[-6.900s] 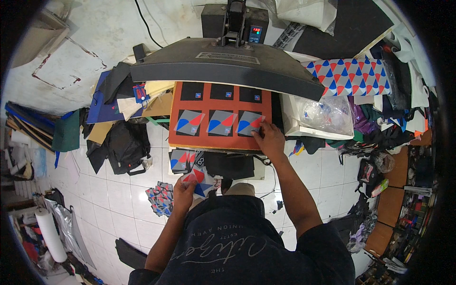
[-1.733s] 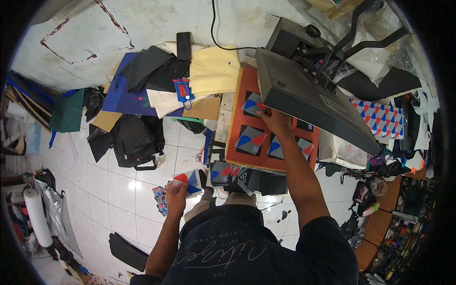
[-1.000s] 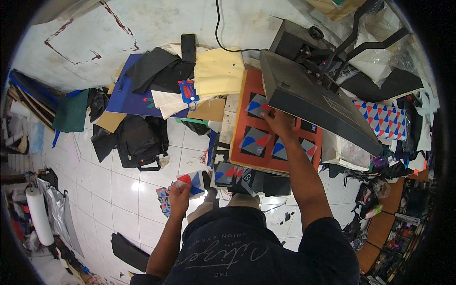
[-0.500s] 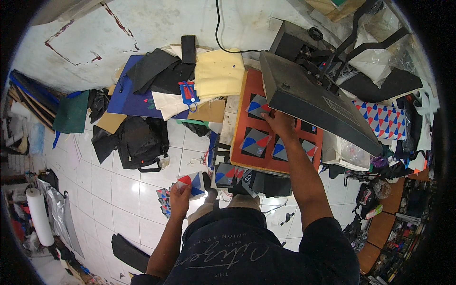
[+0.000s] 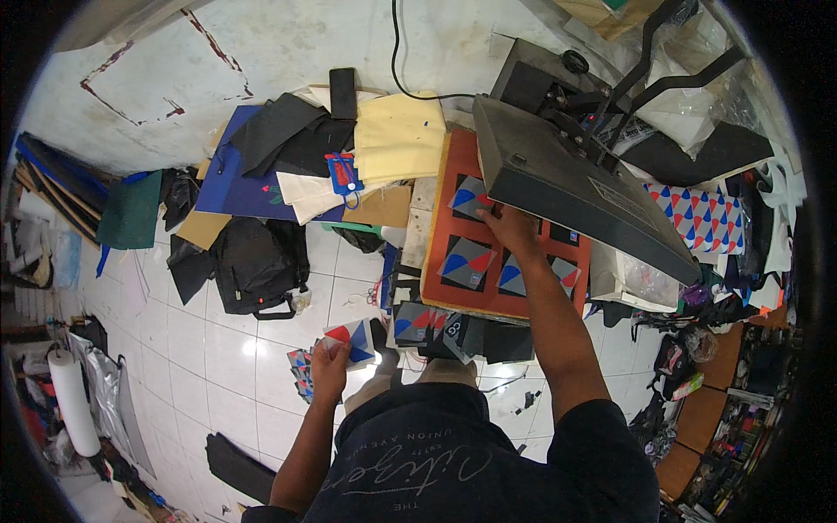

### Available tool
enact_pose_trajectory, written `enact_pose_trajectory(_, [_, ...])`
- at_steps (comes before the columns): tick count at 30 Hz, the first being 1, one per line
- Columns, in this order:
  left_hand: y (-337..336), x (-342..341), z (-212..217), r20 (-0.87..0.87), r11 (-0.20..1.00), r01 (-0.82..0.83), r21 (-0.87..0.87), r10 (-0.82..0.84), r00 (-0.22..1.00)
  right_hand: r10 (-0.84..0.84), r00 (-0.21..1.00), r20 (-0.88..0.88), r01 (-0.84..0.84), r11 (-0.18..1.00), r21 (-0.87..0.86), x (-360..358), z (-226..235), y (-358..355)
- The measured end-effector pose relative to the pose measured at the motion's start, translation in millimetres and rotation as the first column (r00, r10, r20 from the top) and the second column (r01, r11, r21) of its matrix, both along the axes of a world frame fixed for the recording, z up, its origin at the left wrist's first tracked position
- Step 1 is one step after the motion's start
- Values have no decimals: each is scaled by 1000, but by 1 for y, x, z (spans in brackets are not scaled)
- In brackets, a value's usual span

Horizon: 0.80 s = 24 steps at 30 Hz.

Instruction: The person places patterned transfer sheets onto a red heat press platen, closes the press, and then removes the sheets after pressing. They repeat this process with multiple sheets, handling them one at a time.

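Note:
My left hand [image 5: 330, 370] is closed on a white-edged printed sheet [image 5: 358, 342] with red, blue and grey shapes, held low in front of my legs. My right hand [image 5: 513, 231] reaches under the raised lid of a heat press [image 5: 575, 187]. Its fingers are closed at the corner of a grey, blue and red printed sheet [image 5: 469, 193] at the pad's far left; the lid's edge partly covers that place. Similar printed sheets lie on black pieces on the orange-brown pad [image 5: 436, 277], one of them a near-left sheet [image 5: 468, 264].
Black and printed pieces [image 5: 506, 340] lie just before the press. Yellow cloth [image 5: 397, 135], black fabric and a phone [image 5: 343, 94] are to its left. A black backpack [image 5: 260, 266] sits on the tiled floor. More printed pieces [image 5: 301, 375] lie beside my left hand.
Both hands stay almost in place, the left still with its sheet and the right still at the far-left sheet. The whole view has shifted slightly.

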<state>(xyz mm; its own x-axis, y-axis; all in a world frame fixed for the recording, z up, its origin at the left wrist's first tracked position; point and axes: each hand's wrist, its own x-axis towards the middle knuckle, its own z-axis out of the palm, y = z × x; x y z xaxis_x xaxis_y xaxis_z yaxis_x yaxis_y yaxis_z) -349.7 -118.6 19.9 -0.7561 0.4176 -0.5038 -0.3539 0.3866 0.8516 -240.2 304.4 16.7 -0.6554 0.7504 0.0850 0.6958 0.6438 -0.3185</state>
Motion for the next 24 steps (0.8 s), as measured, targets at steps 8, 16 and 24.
enact_pose_trajectory(8, [-3,1,-2,-9,1000,27,-11,-28,1000,10,997,-73,-9,1000,6,0,-2,1])
enact_pose_trajectory(16, [2,1,12,-77,995,47,-89,-54,996,8,999,38,-8,1000,1,4,-15,3])
enact_pose_trajectory(24, [3,1,12,-35,998,25,-65,-28,999,36,999,0,-36,996,86,4,-12,1])
